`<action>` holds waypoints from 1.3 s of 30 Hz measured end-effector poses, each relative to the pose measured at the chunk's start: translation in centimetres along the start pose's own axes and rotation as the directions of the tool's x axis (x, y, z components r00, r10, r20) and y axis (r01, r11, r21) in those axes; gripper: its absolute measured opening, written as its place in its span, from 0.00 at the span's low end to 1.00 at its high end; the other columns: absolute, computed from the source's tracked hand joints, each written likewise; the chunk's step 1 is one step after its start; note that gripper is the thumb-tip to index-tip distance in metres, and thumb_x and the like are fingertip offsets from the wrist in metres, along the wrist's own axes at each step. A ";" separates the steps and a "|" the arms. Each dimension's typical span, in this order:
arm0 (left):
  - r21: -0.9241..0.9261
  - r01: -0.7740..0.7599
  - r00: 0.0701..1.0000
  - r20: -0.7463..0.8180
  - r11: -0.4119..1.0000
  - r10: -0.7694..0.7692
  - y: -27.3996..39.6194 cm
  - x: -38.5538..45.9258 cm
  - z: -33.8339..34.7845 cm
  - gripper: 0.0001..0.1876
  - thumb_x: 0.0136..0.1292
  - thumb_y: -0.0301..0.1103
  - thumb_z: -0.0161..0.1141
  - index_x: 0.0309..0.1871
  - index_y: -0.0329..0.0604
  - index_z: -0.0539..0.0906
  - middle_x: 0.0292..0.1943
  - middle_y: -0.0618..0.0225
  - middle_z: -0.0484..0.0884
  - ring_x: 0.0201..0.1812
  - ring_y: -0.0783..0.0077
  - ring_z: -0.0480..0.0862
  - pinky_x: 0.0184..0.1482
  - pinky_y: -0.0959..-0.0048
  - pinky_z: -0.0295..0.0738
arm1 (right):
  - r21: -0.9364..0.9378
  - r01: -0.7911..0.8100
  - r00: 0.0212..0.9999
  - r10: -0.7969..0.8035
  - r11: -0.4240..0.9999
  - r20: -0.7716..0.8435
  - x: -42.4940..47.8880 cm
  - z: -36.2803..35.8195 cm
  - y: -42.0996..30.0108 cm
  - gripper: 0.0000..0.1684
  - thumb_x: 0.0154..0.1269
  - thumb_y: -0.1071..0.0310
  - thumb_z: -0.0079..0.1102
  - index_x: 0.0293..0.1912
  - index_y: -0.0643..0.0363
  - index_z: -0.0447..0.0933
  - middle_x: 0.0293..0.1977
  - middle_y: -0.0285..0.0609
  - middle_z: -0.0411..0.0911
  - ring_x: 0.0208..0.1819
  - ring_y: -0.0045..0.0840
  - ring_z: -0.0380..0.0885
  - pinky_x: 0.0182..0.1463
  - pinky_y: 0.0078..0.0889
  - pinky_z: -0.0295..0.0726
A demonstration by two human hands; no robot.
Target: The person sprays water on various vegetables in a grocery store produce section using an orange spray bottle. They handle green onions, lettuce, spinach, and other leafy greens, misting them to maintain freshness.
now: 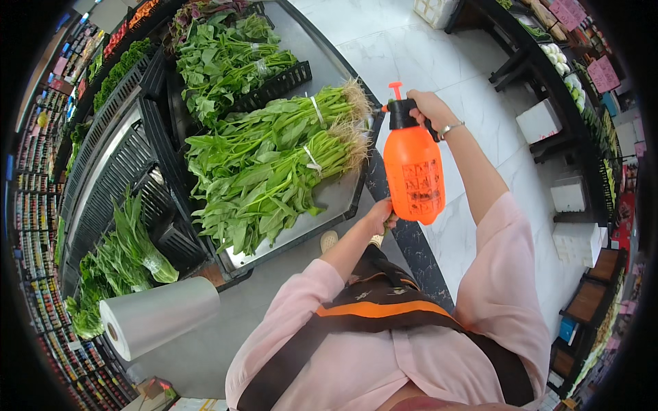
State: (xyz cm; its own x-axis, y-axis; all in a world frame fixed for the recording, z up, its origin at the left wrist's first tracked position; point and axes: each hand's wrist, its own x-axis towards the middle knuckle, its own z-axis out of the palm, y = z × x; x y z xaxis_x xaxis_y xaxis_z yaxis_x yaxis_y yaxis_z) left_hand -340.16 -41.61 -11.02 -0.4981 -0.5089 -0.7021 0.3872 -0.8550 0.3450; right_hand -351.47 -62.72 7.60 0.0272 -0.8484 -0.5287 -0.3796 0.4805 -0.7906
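Note:
My right hand [431, 109] is wrapped around the black handle of an orange pressure sprayer [414, 172] with a red plunger. The bottle stays upright off the ground, its nozzle turned left toward the roots of two bundles of leafy greens. The upper bundle [288, 115] and the lower bundle [277, 177] lie on a metal display table [331, 203], each tied with a white band. Curled beside the bottle's lower left side is my left hand [381, 216]. A small greenish bit shows at its fingers, but whether it grips that or touches the bottle is unclear.
Black crates of greens [231, 72] stand farther back on the table. At left are slatted black racks [115, 169], wrapped greens [149, 246] and a plastic bag roll [162, 313]. White foam boxes [538, 120] and produce shelves line the right side.

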 end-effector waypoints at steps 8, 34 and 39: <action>-0.064 0.177 0.984 0.031 0.982 -0.175 -8.4 -4.0 0.1 0.07 0.74 0.33 0.47 0.37 0.51 0.73 0.20 0.77 0.66 0.16 0.81 0.59 0.17 0.78 0.51 | -0.101 -0.054 0.978 0.073 0.993 0.195 -5.4 4.4 4.4 0.21 0.67 0.54 0.54 0.27 0.62 0.72 0.18 0.37 0.71 0.15 0.19 0.63 0.20 0.26 0.63; -0.157 -0.396 0.901 -0.257 0.904 0.350 -0.6 -18.2 -12.2 0.09 0.73 0.35 0.46 0.37 0.51 0.77 0.19 0.78 0.70 0.16 0.81 0.62 0.19 0.78 0.54 | 0.049 0.303 0.901 -0.303 0.952 0.309 -14.3 21.6 -9.3 0.22 0.66 0.52 0.54 0.29 0.65 0.74 0.18 0.37 0.70 0.14 0.20 0.63 0.17 0.27 0.63; -0.022 -0.395 0.881 -0.294 0.918 0.372 3.9 -17.7 -13.4 0.12 0.73 0.36 0.44 0.33 0.53 0.77 0.18 0.79 0.68 0.15 0.81 0.61 0.17 0.77 0.52 | 0.174 0.295 0.924 -0.327 0.939 0.200 -14.6 19.1 -10.4 0.21 0.69 0.53 0.51 0.27 0.59 0.72 0.18 0.34 0.69 0.15 0.16 0.61 0.18 0.24 0.62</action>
State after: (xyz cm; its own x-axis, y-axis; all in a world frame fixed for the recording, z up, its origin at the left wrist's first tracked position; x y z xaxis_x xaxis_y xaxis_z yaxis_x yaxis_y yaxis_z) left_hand -319.43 -34.57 -5.62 -0.0667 -0.7369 -0.6727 0.5693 -0.5818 0.5808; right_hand -330.27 -51.10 17.62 0.3342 -0.8963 -0.2914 -0.1875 0.2397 -0.9526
